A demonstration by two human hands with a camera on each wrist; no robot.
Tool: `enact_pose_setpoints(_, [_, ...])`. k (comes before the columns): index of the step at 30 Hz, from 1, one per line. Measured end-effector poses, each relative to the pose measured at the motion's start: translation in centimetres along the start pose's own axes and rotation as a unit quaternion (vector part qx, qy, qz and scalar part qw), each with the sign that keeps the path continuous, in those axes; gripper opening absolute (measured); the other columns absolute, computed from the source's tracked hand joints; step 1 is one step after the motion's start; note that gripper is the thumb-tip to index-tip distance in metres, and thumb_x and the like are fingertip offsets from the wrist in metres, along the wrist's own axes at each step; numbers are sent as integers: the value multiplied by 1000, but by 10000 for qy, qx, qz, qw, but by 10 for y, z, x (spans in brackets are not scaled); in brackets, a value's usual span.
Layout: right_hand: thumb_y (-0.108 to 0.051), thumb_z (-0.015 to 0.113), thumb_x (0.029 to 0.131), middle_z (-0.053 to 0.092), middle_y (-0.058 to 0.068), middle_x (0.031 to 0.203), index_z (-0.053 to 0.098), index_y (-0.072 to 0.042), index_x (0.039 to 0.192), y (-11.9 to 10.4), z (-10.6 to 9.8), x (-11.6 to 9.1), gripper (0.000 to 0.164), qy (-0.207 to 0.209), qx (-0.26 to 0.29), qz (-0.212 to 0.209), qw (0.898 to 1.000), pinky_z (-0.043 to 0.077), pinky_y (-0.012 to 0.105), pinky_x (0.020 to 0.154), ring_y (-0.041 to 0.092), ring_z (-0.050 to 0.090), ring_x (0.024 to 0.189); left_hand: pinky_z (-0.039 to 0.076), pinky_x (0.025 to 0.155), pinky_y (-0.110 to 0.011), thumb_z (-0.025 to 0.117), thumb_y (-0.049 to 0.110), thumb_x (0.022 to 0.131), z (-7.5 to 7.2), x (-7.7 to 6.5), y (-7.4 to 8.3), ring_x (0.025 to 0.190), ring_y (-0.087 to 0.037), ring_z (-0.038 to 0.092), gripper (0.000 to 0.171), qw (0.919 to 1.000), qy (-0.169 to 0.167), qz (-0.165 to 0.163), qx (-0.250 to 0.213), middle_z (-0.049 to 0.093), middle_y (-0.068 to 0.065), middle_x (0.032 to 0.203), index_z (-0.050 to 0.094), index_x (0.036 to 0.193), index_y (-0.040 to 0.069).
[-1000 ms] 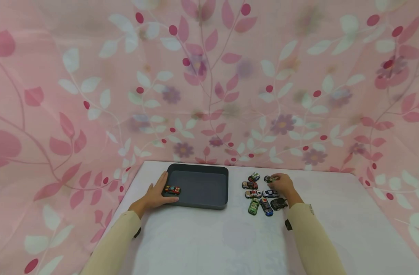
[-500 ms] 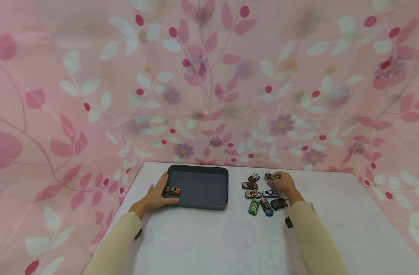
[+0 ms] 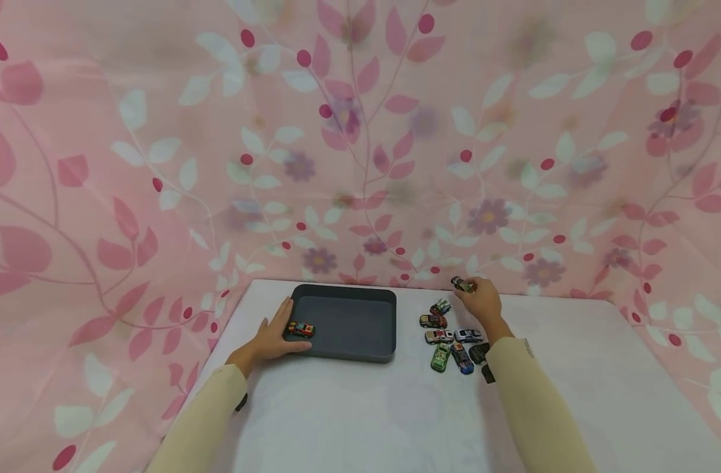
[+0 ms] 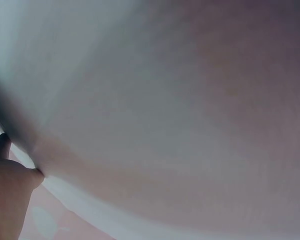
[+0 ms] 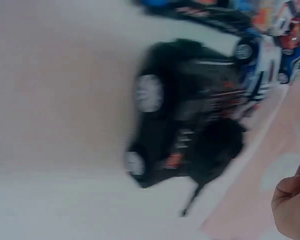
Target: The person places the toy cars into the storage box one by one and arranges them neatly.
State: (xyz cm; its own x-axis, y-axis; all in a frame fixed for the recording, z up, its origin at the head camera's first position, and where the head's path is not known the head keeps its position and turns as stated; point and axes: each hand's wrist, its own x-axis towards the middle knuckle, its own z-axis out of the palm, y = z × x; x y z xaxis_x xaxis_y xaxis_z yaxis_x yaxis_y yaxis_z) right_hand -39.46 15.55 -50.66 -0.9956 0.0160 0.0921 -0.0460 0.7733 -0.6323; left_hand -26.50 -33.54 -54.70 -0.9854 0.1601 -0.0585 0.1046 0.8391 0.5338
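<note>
Car (image 3: 461, 284) in pinch of right hand (image 3: 483, 303), near far edge of desk (image 3: 349, 414); long axis slanting far-left to near-right, nose end unclear. Left hand (image 3: 270, 339) straight-fingered against tray (image 3: 351, 322). Right wrist view: wheels (image 5: 150, 93) and barrel (image 5: 191, 200) of black car (image 5: 162, 125), sleeve-hidden (image 3: 532, 401) in part from head camera.

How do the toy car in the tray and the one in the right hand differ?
The tray car is mostly red and orange; the held car looks dark with some green. The tray car lies in the tray, while the right hand grips the held car above the table. Both are toy cars.
</note>
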Motion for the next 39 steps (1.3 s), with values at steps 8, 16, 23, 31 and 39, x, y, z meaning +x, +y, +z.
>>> enact_pose_setpoints(8, [-33, 67, 95, 58, 23, 124, 58, -4, 135, -36, 5, 6, 51, -243, 266, -529, 9980, 48, 51, 83, 39, 57, 104, 1, 115, -70, 70, 68, 78, -1, -1, 2, 153, -36, 12, 125, 9999, -66, -148, 20, -7, -10, 168, -2, 160, 8])
enact_pose_setpoints(16, [-28, 69, 94, 60, 23, 119, 59, -4, 133, -68, 34, 5, 47, -101, 549, -1064, 9928, 50, 47, 79, 35, 58, 99, -1, 116, -68, 70, 69, 77, -2, -1, 1, 154, -34, 10, 126, 9996, -167, -207, 8, -7, -9, 168, -3, 160, 9])
enact_pose_setpoints(23, [-28, 73, 91, 65, 22, 114, 64, -2, 125, -98, 59, -5, 44, -184, 615, -1157, 9912, 50, 50, 86, 35, 60, 101, 0, 116, -69, 70, 69, 77, -2, 1, 3, 154, -35, 9, 125, 9997, -135, -203, 6, -7, -10, 168, -3, 160, 9])
enact_pose_setpoints(31, [-23, 78, 87, 68, 17, 112, 69, -6, 121, -119, 92, -16, 39, -561, 615, -1374, 9870, 50, 46, 88, 30, 61, 98, 1, 117, -68, 71, 68, 77, 5, 10, 15, 154, -34, 9, 125, 9997, -194, -129, -69, -5, -9, 168, -1, 160, 8])
enact_pose_setpoints(39, [-21, 81, 82, 72, 13, 103, 74, -5, 109, -157, 142, -31, 32, -789, 472, -1892, 9776, 51, 42, 89, 27, 64, 96, 0, 116, -69, 71, 68, 77, -1, 2, 5, 153, -36, 12, 126, 9995, -106, -282, 38, -5, -11, 168, -2, 160, 7])
